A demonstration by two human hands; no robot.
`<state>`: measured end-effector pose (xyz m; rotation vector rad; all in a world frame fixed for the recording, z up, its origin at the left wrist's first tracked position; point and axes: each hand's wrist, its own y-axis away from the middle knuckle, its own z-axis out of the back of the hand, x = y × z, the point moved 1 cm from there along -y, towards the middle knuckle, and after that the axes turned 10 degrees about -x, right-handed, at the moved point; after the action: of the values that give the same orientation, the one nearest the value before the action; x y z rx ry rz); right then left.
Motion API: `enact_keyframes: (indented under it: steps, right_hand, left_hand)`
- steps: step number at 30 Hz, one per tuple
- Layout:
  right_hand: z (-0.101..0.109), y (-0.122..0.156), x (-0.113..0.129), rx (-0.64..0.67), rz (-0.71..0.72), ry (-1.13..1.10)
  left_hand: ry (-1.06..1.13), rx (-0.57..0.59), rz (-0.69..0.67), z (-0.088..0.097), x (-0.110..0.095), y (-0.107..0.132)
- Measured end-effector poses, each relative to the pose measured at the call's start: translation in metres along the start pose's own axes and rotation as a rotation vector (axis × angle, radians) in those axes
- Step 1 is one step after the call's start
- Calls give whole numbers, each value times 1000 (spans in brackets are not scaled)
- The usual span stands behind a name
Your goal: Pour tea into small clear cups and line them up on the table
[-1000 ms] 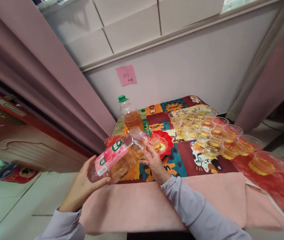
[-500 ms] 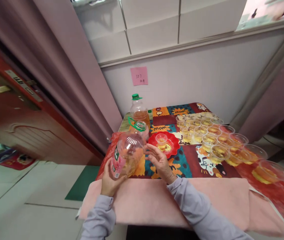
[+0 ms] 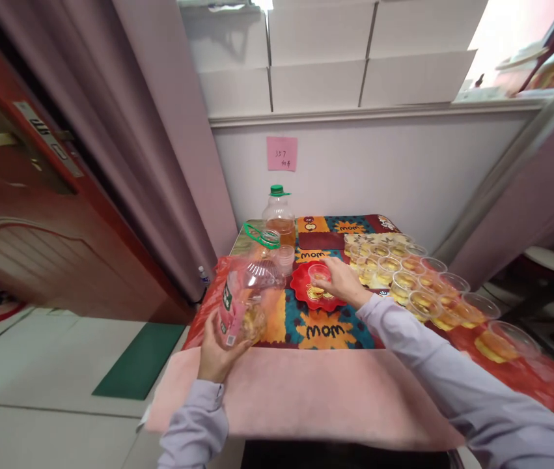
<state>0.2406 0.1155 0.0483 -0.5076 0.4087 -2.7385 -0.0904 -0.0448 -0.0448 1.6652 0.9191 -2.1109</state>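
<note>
My left hand (image 3: 219, 348) grips the lower part of a large clear plastic bottle (image 3: 260, 286) with a pink label and a green handle ring at its neck. The bottle leans away from me, and some yellowish liquid lies low in it. My right hand (image 3: 344, 281) reaches over a red scalloped plate (image 3: 306, 299) and closes around a small clear plastic cup (image 3: 319, 272) on it. Behind the bottle's neck is a stack of clear cups (image 3: 286, 258). A second bottle (image 3: 279, 225), green-capped and part full of amber liquid, stands upright at the back.
Rows of filled clear cups (image 3: 406, 283) cover the table's right side, close to my right forearm. A pink cloth (image 3: 306, 391) hangs over the front edge. Left of the table are a red door (image 3: 23, 228) and a green floor mat (image 3: 140, 361).
My right hand has left the bottle's side and moved right to the cup on the red plate. My left hand still holds the tilted bottle. The camera view has shifted slightly.
</note>
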Motion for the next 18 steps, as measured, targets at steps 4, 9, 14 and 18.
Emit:
enact_keyframes:
  steps: [4, 9, 14, 18]
  right_hand:
    - [-4, -16, 12, 90, -5, 128]
    - [-1, -29, 23, 149, 3, 198]
    - [2, -28, 28, 178, 10, 217]
    - [18, -27, 27, 150, 12, 196]
  left_hand:
    - [15, 33, 13, 1, -4, 1]
    - [21, 18, 7, 0, -6, -1]
    - [-5, 10, 12, -1, -6, -2]
    - [-10, -35, -38, -2, -8, -2]
